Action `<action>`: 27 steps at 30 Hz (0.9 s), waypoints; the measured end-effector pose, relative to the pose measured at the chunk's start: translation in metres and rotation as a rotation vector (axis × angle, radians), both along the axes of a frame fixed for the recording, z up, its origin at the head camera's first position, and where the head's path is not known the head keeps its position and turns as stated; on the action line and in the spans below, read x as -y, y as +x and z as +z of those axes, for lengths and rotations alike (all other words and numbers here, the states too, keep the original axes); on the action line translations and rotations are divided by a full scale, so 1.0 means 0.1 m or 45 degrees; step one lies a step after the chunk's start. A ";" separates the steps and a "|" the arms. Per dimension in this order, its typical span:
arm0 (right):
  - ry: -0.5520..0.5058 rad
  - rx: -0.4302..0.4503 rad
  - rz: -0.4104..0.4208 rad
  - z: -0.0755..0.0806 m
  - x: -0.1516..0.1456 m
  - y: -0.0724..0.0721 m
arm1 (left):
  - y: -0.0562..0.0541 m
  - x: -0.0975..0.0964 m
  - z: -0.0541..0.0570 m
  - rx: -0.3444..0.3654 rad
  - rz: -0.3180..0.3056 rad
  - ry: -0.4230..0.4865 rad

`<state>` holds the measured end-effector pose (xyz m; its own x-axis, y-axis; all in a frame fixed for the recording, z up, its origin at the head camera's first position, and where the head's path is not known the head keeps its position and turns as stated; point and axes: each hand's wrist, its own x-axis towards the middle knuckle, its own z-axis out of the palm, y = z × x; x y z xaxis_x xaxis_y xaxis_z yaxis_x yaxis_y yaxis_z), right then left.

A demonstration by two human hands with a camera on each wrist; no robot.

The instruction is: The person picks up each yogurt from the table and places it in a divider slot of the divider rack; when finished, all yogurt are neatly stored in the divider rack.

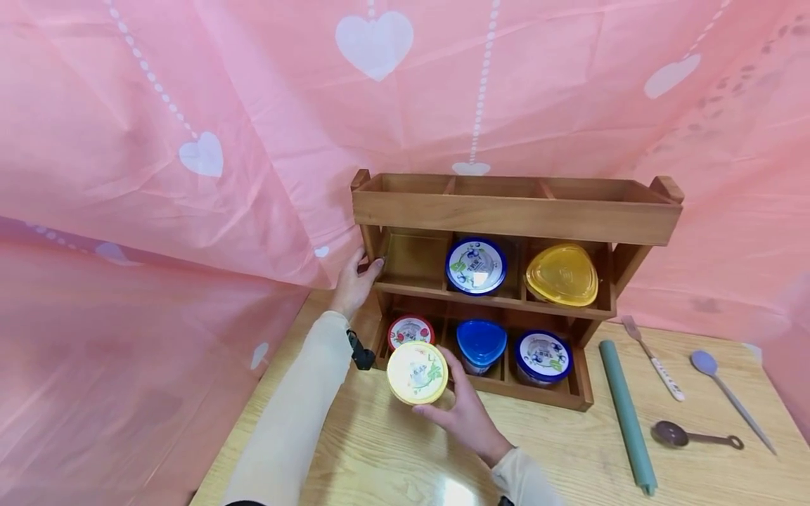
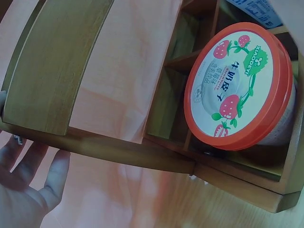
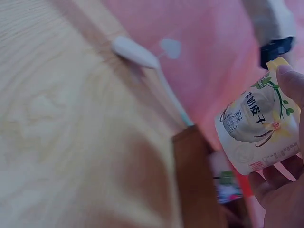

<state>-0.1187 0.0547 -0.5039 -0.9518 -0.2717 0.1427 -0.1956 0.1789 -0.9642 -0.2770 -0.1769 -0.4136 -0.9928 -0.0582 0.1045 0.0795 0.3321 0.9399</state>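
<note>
A yellow-lidded tub [image 1: 418, 372] is held by my right hand [image 1: 465, 411], thumb and fingers round its side, in front of the rack's lower tier. The right wrist view shows the printed white wall of this tub [image 3: 259, 126]. My left hand [image 1: 356, 281] grips the left side of the wooden rack [image 1: 515, 216] at the middle tier, by a vacant compartment. From the left wrist, a red-lidded tub [image 2: 232, 88] appears in the lower left compartment, below that hand [image 2: 28, 190]. The held tub partly covers the red-lidded one in the head view.
On the middle tier are a blue-rimmed tub [image 1: 476, 266] and a yellow triangular container [image 1: 562, 275]. A blue triangular container [image 1: 481, 343] and another blue-rimmed tub [image 1: 543, 356] stand below. Right lie a green roll [image 1: 628, 414], a spatula [image 1: 654, 358], a measuring spoon [image 1: 673, 434] and a purple-headed spoon [image 1: 704, 362].
</note>
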 end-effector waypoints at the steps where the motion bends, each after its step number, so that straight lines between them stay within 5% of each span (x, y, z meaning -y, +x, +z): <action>1: 0.002 -0.025 -0.005 0.05 -0.03 -0.01 | 0.00 0.00 0.00 0.001 -0.003 0.001; 13: 0.002 -0.184 -0.007 0.67 -0.10 -0.13 | -0.01 0.02 0.01 0.038 0.005 -0.030; 21: -0.052 -0.246 -0.011 1.07 0.01 -0.38 | 0.02 0.00 0.03 0.028 -0.006 -0.065; 27: -0.042 -0.272 -0.008 1.22 0.09 -0.60 | 0.03 -0.02 0.03 0.045 -0.008 -0.002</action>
